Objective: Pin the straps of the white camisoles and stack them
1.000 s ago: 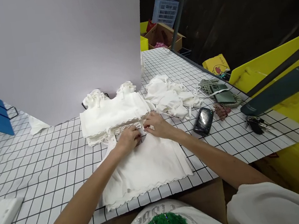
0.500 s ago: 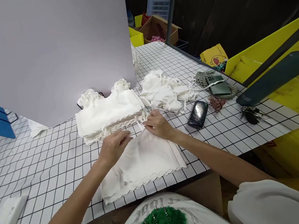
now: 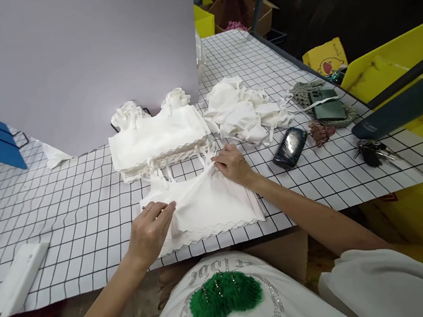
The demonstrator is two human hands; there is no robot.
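White cloth, a small top with thin straps [image 3: 206,204], lies flat on the checked table [image 3: 65,217] near its front edge. Its lower hem is scalloped and its straps point away from the person. The left hand [image 3: 149,234] pinches the left edge of the top between the thumb and the bent fingers. The right hand [image 3: 232,163] is closed on the upper right corner, near the straps, and lifts the cloth a little into a ridge. Just behind lies a folded stack of similar white tops [image 3: 157,140]. To the right is a loose pile of white garments [image 3: 244,114], then a dark phone [image 3: 290,146] and keys [image 3: 373,151].
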